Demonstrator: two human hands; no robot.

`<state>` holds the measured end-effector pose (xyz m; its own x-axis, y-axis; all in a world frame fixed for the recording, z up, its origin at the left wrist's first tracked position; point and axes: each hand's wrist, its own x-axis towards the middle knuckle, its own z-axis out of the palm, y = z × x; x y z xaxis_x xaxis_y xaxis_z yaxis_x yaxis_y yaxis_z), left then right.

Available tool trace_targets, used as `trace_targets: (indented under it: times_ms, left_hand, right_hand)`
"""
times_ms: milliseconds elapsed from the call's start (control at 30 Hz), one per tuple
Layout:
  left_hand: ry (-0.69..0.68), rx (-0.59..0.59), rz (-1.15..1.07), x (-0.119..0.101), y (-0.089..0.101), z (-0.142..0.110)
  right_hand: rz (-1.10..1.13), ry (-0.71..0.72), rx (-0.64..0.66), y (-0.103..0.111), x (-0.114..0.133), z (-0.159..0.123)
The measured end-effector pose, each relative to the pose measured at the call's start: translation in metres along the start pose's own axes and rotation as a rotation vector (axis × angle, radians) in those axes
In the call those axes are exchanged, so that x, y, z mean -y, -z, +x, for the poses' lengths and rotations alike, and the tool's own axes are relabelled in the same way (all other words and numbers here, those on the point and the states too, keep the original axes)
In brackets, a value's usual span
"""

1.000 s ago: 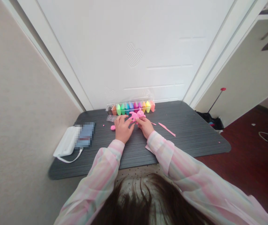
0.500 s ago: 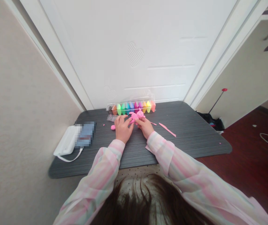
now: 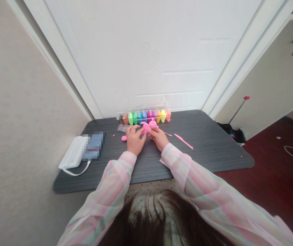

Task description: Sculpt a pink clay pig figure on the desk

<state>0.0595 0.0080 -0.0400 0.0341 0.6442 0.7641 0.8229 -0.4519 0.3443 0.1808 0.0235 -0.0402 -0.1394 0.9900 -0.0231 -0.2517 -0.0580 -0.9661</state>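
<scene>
A small pink clay figure stands on the dark grey table, just in front of a row of clay packs. My left hand pinches the figure's left side with its fingertips. My right hand holds the figure from the right, fingers closed on it. A pink clay lump lies to the left of my left hand. A flat pink modelling tool lies to the right of my right hand, with a shorter pink stick beside it.
A clear packet with several coloured clay packs lies along the table's far edge by the white door. A white case with a strap sits at the left. Dark red floor lies to the right.
Both hands stay on the pink figure with only slight finger shifts. The view has drifted a little.
</scene>
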Motion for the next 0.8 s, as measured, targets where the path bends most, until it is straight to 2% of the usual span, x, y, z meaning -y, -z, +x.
trace_targets:
  times_ms: [800]
  left_hand:
    - [-0.037,0.014,0.023,0.0005,0.0033,-0.0016]
  right_hand:
    - [0.044,0.076,-0.050,0.0007,0.0002,-0.0014]
